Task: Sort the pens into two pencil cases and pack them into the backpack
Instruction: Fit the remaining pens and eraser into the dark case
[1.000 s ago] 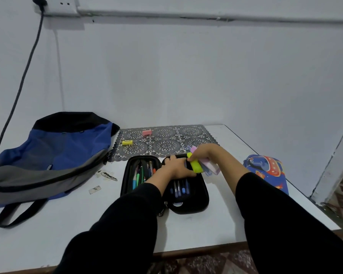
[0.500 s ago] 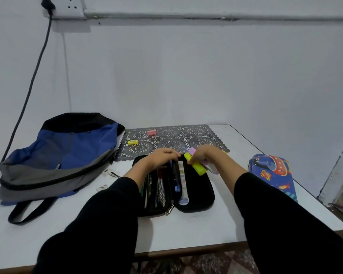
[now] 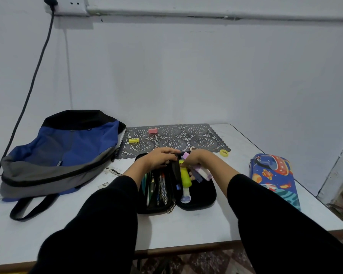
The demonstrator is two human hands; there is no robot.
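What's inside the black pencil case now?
Left half: pens. Right half: a pale pen. Left hand, right hand and held highlighters hide the far end of the case.

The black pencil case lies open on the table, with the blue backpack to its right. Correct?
Not quite. In the head view the blue backpack lies to the left of the open black pencil case on the table.

The backpack (image 3: pixel 63 147) and black pencil case (image 3: pixel 202 196) look matt cloth; the rocket-printed case (image 3: pixel 273 175) glossy; the table (image 3: pixel 186 224) smooth.
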